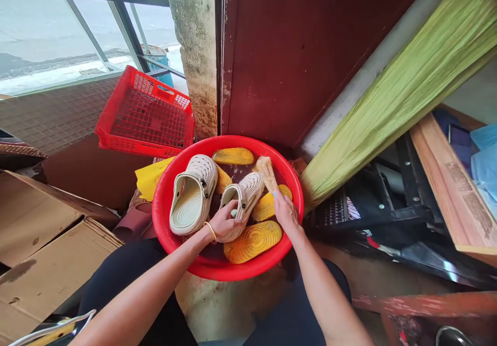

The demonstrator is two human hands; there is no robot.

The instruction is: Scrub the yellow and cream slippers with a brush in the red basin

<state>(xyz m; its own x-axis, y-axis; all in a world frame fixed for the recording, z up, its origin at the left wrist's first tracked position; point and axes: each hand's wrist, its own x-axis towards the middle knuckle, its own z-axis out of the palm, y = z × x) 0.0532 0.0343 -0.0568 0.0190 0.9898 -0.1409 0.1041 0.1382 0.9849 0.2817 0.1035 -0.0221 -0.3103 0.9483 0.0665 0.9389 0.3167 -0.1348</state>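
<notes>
A round red basin (160, 227) holds dark water and footwear. My left hand (228, 223) grips a white clog (250, 186) by its heel part, near the basin's middle. In my right hand (285, 211) is a pale brush (266, 173), its head against the toe side of that clog. Another white clog (188, 201) rests on the basin's left side. Several yellow soles lie around them, one yellow sole (252, 241) at the front and another (233, 155) at the back.
Behind the basin at left stands a red crate (151, 113). Cardboard boxes (50, 273) are at the left, a yellow piece (152, 176) by the rim. A green cloth (396, 98) hangs at right, near a wooden edge (458, 185).
</notes>
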